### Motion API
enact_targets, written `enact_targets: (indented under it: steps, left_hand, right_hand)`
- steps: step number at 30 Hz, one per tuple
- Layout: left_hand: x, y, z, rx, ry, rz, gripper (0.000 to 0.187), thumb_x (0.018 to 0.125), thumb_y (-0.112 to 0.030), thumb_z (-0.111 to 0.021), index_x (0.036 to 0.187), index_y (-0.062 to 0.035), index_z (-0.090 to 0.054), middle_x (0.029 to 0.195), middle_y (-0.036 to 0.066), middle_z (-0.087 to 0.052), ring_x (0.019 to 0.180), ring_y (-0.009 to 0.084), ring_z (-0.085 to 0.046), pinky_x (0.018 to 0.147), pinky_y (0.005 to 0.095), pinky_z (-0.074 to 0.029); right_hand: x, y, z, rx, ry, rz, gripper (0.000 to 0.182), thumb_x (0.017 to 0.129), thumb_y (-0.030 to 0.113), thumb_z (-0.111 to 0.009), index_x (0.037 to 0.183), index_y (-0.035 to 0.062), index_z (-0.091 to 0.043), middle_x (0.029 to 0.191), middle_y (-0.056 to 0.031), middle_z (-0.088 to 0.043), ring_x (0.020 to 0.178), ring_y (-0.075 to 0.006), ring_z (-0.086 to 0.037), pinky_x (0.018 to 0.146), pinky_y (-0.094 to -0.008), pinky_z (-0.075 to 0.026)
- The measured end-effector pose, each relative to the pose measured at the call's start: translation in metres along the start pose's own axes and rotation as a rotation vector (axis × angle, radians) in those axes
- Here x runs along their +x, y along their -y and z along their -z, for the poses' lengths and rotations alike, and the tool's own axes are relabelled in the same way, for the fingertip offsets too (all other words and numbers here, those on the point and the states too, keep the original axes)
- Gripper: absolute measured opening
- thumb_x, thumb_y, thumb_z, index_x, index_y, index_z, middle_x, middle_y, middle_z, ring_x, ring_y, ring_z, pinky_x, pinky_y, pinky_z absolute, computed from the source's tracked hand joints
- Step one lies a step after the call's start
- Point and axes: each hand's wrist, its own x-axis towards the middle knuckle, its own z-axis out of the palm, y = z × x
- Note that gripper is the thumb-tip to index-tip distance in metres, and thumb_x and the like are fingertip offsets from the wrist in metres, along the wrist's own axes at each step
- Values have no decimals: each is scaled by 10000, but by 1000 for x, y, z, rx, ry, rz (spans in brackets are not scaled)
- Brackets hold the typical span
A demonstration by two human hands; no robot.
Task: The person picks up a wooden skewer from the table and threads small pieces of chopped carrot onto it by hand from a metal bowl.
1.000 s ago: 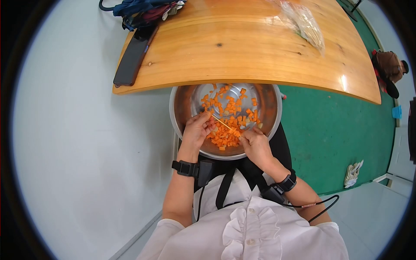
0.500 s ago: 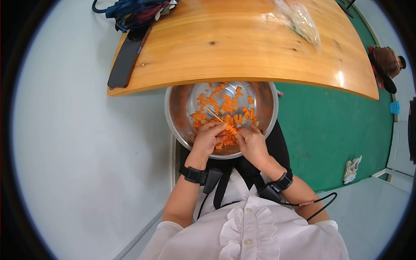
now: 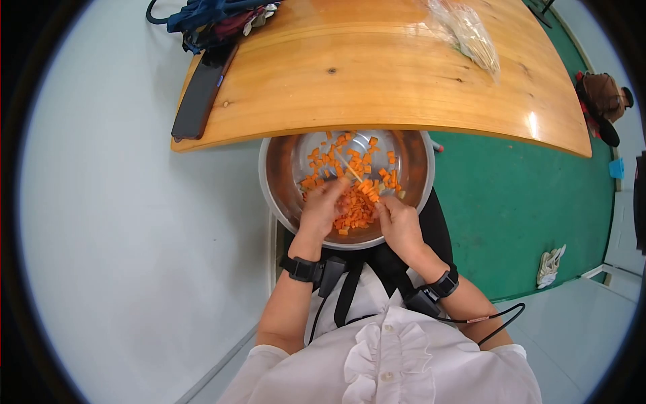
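Observation:
A large metal bowl (image 3: 265,176) rests over my lap, partly beneath the table edge, with many small orange carrot pieces (image 3: 355,217) in it. Above them slants a thin wooden skewer (image 3: 348,165) with several carrot pieces threaded near its lower end. My right hand (image 3: 401,223) pinches that lower end, next to the threaded pieces. Somewhat blurred, my left hand (image 3: 325,205) has its thumb and fingertips together at the bare middle of the stick. Its other fingers are curled and partly hidden.
On the wooden table (image 3: 289,94) lie a dark phone (image 3: 202,94), a folded blue umbrella (image 3: 208,20) and a plastic bag of skewers (image 3: 474,40). A white wall (image 3: 134,222) stands close on the left. Pale shoes (image 3: 550,267) are on the green floor (image 3: 498,215).
My left hand has moved slightly up along the stick. My right hand has shifted a little right, and the skewer with its carrot pieces has moved slightly right and up.

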Motion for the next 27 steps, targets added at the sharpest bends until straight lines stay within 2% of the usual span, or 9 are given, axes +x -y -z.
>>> enact_targets:
  steps: [2,3,6,9,15,18,22,25,27]
  left_hand:
    - [15,-2,5,173,-191,-282,179,825,-159,-639,939,-21,-635,741,19,-596,602,73,-548,497,199,-434]
    - [26,-2,11,429,-256,-457,214,810,-112,-631,1002,-18,-629,744,55,-599,622,121,-566,534,234,-455]
    - [34,-18,9,1086,-356,-917,220,785,-77,-613,999,-30,-631,798,95,-593,666,206,-586,591,295,-476]
    - [37,-27,-6,1182,-409,-879,180,761,-65,-599,935,-41,-639,854,114,-568,728,280,-584,638,353,-477]
    - [43,-22,-11,1332,-448,-786,69,766,-83,-597,815,-36,-608,863,102,-553,756,309,-577,633,403,-471]
    - [39,-20,-8,1320,-423,-859,112,758,-73,-609,861,-28,-605,868,103,-566,727,276,-593,616,375,-477]
    - [34,-22,4,789,-362,-678,149,770,-12,-605,917,9,-594,867,92,-602,711,183,-611,610,286,-490]
    - [34,-18,15,266,-302,-523,177,776,40,-585,952,48,-587,865,87,-600,735,151,-609,637,245,-502]
    - [26,-17,16,56,-234,-433,203,785,51,-579,986,72,-576,861,82,-587,743,128,-599,648,228,-511]
  right_hand:
    - [2,5,5,41,-12,-38,91,843,44,-523,792,-28,-546,653,-145,-616,604,-285,-626,530,-334,-474]
    - [2,7,6,39,-11,-50,96,851,48,-518,804,-31,-543,655,-148,-617,605,-286,-627,536,-331,-475]
    - [1,4,4,42,-4,-65,101,858,55,-513,819,-35,-537,654,-150,-617,613,-285,-630,544,-326,-477]
    - [-1,2,5,78,14,-88,100,858,53,-513,815,-35,-532,656,-150,-617,618,-283,-633,548,-326,-481]
    - [-2,2,5,106,28,-84,90,853,42,-517,813,-39,-524,668,-157,-618,626,-283,-636,552,-323,-486]
    - [-2,1,5,86,43,-79,87,854,38,-515,814,-39,-523,673,-161,-617,632,-281,-638,550,-322,-486]
    - [-4,-3,3,67,33,-36,88,827,55,-543,790,-17,-507,628,-180,-589,628,-348,-602,518,-410,-477]
    - [-4,-1,3,-61,85,3,77,812,48,-545,777,-12,-512,631,-197,-572,656,-354,-593,623,-417,-493]
    - [-2,2,4,-122,30,174,73,806,42,-541,762,-9,-513,625,-202,-556,657,-355,-581,717,-415,-482]
